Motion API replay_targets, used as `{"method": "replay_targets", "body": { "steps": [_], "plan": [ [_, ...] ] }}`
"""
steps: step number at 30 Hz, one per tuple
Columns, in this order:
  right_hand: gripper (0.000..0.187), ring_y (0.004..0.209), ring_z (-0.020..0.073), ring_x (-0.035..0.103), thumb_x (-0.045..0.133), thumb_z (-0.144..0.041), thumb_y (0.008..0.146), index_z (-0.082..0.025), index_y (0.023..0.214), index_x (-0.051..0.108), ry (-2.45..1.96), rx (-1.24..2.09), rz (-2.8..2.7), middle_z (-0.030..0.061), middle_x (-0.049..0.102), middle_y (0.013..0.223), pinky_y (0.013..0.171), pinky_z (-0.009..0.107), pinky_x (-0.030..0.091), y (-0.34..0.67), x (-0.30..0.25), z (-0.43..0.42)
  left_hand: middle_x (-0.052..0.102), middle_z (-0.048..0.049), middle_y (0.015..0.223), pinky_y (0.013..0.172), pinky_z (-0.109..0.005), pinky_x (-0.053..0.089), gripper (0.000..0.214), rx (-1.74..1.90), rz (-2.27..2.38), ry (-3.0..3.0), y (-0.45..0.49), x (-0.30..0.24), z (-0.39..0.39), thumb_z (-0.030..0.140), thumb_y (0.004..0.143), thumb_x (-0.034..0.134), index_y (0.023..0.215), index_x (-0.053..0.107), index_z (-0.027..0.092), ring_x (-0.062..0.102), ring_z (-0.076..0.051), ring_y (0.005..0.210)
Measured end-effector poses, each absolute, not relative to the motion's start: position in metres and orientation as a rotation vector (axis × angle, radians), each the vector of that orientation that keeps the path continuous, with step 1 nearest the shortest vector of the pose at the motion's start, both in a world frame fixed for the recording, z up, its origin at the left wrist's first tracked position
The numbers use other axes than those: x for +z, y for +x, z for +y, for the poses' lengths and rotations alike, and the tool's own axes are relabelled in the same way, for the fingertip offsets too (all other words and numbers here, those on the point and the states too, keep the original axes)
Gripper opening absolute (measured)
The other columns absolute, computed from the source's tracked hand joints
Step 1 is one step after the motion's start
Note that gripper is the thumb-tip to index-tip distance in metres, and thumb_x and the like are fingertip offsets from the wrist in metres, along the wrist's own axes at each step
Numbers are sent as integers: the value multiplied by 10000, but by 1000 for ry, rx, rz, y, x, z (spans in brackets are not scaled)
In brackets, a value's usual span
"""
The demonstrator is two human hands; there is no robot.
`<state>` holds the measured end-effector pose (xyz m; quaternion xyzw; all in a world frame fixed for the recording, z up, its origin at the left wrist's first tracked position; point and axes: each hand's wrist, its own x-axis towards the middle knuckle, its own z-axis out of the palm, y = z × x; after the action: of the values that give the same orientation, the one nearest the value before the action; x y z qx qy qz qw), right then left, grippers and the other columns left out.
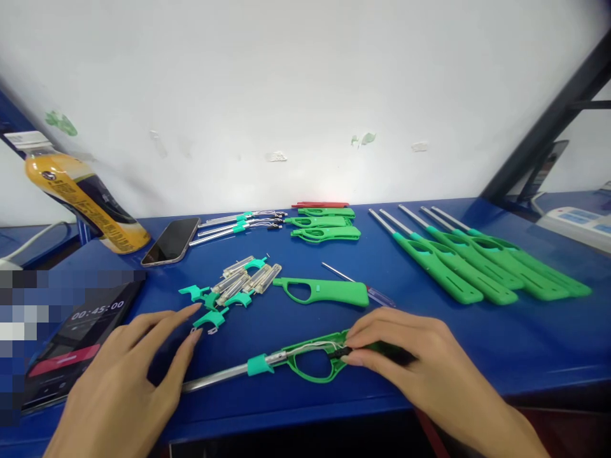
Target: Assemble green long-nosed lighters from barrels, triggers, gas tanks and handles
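In the head view a green lighter half-shell (315,376) lies on the blue table at the front, hollow side up. A metal tube (214,378) with a teal collar (260,364) runs out of it to the left, and white wires lie inside. My right hand (410,346) pinches the black igniter piece (340,352) in the shell; its fingers cover the handle end. My left hand (138,362) is open, thumb and forefinger apart at the near edge of a teal trigger (210,319). Whether the fingertips touch it, I cannot tell.
Clear fuel tanks (238,283) lie piled beyond the triggers. Behind are a green shell (329,292), a screwdriver (379,296), tube assemblies (238,226) and stacked shells (329,235). Several assembled lighters (477,261) lie right. Left are phones (172,242) and a bottle (90,197).
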<state>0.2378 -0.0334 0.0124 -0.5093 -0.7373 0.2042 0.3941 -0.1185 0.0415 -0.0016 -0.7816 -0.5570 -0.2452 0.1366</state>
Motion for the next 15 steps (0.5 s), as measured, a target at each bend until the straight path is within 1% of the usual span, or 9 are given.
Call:
{"method": "replay_targets", "body": {
  "steps": [2, 5, 7, 10, 13, 15],
  "plan": [
    [42, 878, 108, 762, 781, -255, 970, -293, 953, 774, -1276, 493, -1884, -70, 799, 963, 847, 176, 557, 238, 14, -33, 745, 17, 1179, 804, -421, 565, 368, -681, -1652, -2272, -125, -2, 46, 569, 1050, 449, 1242, 689, 366, 722, -297, 1045],
    [47, 859, 118, 773, 774, -240, 972, -287, 968, 779, -1279, 449, -1894, -66, 814, 946, 837, 176, 569, 237, 16, -32, 755, 97, 1097, 750, -323, 586, 334, -699, -1595, -2292, -130, 0, 50, 549, 1043, 456, 1164, 715, 376, 758, -226, 961],
    [60, 846, 123, 779, 765, -224, 977, -282, 981, 780, -1288, 421, -1899, -65, 824, 945, 833, 175, 573, 237, 16, -32, 768, 91, 1070, 663, -286, 574, 316, -727, -1523, -2303, -129, 2, 50, 531, 1041, 474, 1131, 728, 366, 763, -202, 879],
    [64, 835, 137, 786, 751, -218, 986, -273, 998, 782, -1283, 388, -1906, -57, 833, 944, 831, 185, 580, 237, 16, -32, 792, 55, 1053, 573, -280, 553, 287, -746, -1463, -2292, -127, 5, 51, 509, 1043, 504, 1097, 736, 348, 748, -188, 771],
    [68, 828, 135, 787, 754, -210, 982, -269, 998, 784, -1273, 376, -1908, -59, 834, 938, 829, 181, 580, 237, 16, -32, 779, 100, 1017, 575, -272, 563, 239, -710, -1494, -2293, -126, 6, 53, 501, 1022, 554, 1091, 731, 356, 743, -176, 742],
    [80, 834, 122, 787, 764, -195, 974, -269, 996, 784, -1269, 376, -1905, -69, 834, 942, 834, 166, 572, 238, 16, -33, 764, 116, 992, 584, -271, 558, 202, -797, -1516, -2315, -130, 6, 54, 468, 988, 603, 1066, 740, 343, 744, -182, 763]
  ]
}}
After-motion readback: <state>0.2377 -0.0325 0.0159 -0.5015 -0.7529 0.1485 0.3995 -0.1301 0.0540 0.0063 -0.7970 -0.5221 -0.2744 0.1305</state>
